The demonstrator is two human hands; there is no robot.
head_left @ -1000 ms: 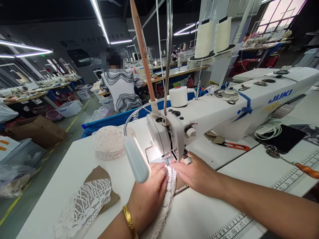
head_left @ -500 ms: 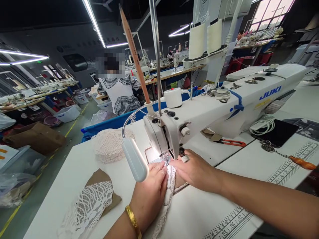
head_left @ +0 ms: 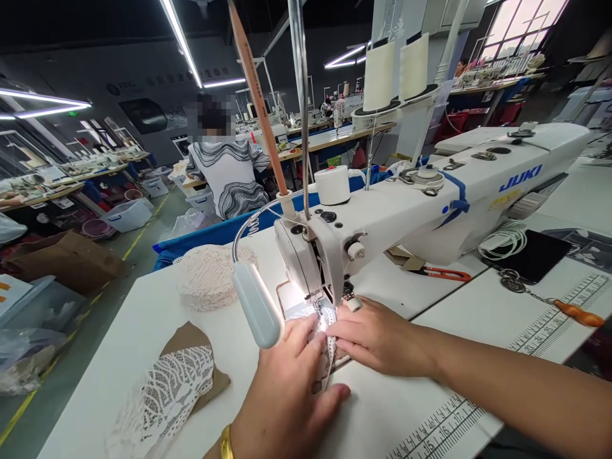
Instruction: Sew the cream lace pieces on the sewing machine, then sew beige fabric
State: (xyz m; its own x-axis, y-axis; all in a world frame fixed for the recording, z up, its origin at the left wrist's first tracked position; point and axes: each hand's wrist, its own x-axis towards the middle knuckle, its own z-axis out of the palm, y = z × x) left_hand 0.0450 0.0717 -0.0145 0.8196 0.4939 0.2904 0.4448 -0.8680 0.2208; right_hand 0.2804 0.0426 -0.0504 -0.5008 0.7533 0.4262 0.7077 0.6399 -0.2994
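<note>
A strip of white lace (head_left: 327, 347) lies under the presser foot of a white JUKI sewing machine (head_left: 430, 204). My left hand (head_left: 287, 389) rests on the lace just in front of the needle, fingers spread and pressing it down. From the right, my right hand (head_left: 377, 338) pinches the edge of the lace beside the foot. A small lamp (head_left: 255, 306) on a gooseneck lights the needle area and hides part of my left hand.
A pile of lace (head_left: 208, 274) sits at the table's back left, and a lace piece on brown paper (head_left: 167, 392) lies at front left. Red snips (head_left: 442, 274), a phone (head_left: 533, 255) and keys lie to the right. A person (head_left: 229, 172) sits at another table behind.
My left hand has slid back towards me along the lace and its fingers have spread. The right hand has shifted slightly nearer the needle. The view dropped a little.
</note>
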